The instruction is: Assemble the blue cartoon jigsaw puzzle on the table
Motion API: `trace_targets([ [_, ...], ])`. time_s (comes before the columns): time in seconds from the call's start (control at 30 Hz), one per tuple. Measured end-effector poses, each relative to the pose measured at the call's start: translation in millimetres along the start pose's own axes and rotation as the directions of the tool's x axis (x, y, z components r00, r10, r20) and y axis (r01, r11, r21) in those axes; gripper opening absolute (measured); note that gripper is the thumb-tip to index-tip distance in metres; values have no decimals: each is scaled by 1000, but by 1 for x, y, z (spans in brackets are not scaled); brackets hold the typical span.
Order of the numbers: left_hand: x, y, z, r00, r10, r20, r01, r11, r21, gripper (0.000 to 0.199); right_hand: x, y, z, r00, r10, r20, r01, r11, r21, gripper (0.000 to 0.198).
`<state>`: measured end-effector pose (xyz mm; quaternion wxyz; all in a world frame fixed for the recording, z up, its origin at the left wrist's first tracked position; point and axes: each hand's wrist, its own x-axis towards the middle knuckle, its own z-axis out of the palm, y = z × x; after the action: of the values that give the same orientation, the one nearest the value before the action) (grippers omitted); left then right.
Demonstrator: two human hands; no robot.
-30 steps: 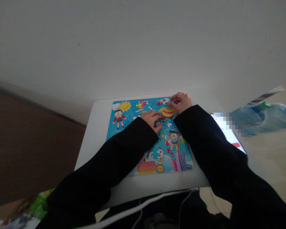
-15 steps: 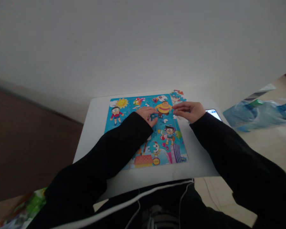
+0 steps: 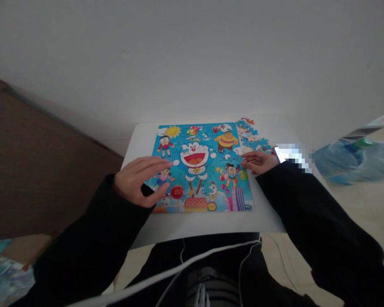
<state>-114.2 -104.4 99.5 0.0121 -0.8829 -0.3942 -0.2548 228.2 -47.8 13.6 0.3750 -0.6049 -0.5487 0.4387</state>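
Note:
A mostly assembled blue cartoon jigsaw puzzle [image 3: 208,147] lies flat, with a large white-and-blue cat figure at its centre. My left hand [image 3: 141,179] is over the puzzle's left side, fingers stretched and thumb apart, holding nothing. At the right edge of the puzzle, my right hand [image 3: 259,163] has its thumb and fingers drawn together in a pinch. Whatever lies between those fingertips is too small to make out. Loose puzzle pieces [image 3: 251,133] are scattered beyond the right hand, by the puzzle's upper right corner.
The puzzle is on a small white table [image 3: 198,222] against a pale wall [image 3: 192,59]. A lit phone [image 3: 291,155] lies by my right wrist. Wrapped plastic bottles [image 3: 361,160] stand on the floor at right. A brown panel [image 3: 45,162] is at left, and a white cord [image 3: 192,262] crosses my lap.
My left hand has moved left and toward me, off the puzzle's middle, uncovering the cat figure. My right hand has come slightly nearer along the right edge. The view has shifted.

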Motion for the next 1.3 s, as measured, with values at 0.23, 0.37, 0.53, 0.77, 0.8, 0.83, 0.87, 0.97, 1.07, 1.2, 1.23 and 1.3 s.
trace_targets([
  [0.23,-62,25,48,977,-210,17,208,974,95,37,-5,-4,2,999,43,-22,-43,999,24,25],
  [0.37,-50,60,69,978,-204,-47,205,978,29,36,-7,-3,3,1000,26,-7,-26,1000,4,22],
  [0.53,-20,92,92,975,-207,-77,202,977,-69,36,-4,4,2,1000,-2,0,2,1000,-16,29],
  [0.77,10,112,101,990,-127,64,134,984,-115,43,-4,1,1,998,57,6,-57,998,5,27],
  [0.8,14,113,102,988,-127,91,137,985,-105,43,-5,1,2,998,66,9,-66,998,10,25],
  [0.83,18,113,103,985,-131,112,142,985,-94,43,-5,1,3,998,68,12,-68,998,14,23],
  [0.87,22,114,104,982,-139,126,150,985,-83,43,-5,2,3,998,61,13,-61,998,15,22],
  [0.97,31,116,111,971,-186,151,197,979,-60,47,-5,6,5,1000,4,-4,-4,1000,-25,20],
  [1.07,38,118,119,963,-206,173,216,976,-42,53,-5,10,6,998,-50,-25,46,991,-124,18],
  [1.2,42,119,126,959,-213,185,218,976,-3,55,-4,12,6,996,-91,-24,86,983,-160,17],
  [1.23,42,119,127,959,-215,185,218,976,5,54,-4,11,5,995,-94,-20,90,987,-136,17],
  [1.3,42,118,128,959,-215,185,216,976,13,52,-4,7,0,997,-73,-21,72,995,-75,19],
])
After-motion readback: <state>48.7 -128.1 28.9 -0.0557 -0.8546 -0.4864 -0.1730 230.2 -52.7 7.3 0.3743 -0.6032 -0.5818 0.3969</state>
